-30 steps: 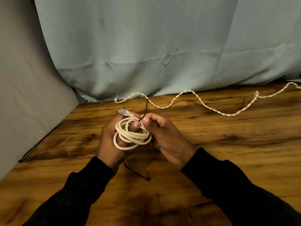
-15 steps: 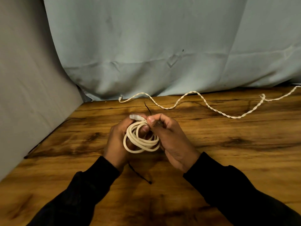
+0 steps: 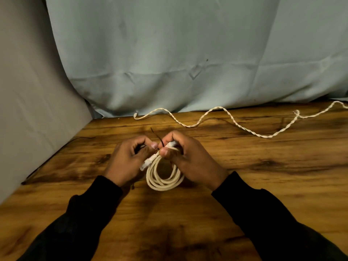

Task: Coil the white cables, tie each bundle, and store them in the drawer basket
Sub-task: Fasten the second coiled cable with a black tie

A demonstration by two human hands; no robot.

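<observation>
1. Wooden table (image 3: 244,185): the work surface, on which everything shown rests or above which it is held; no drawer basket is visible.
2. Loose white cable (image 3: 233,120): a twisted length, laid in slack waves along the far edge of the table, well apart from the hands. It is judged light and limp, best gathered from one end.
3. Right hand (image 3: 190,157): fingers are curled over the top of the coil, the thumb pressed against its strands.
4. Left hand (image 3: 128,159): thumb and fingertips are pinched together just beside the tie (whether the tie itself is gripped cannot be told).
5. Coiled white cable (image 3: 163,176): held between the hands, its loops hanging toward the table. It is judged light and springy, so it is best gripped where the loops cross.
6. Black tie (image 3: 159,141): a thin, flexible strip projecting upward between the hands.
</observation>
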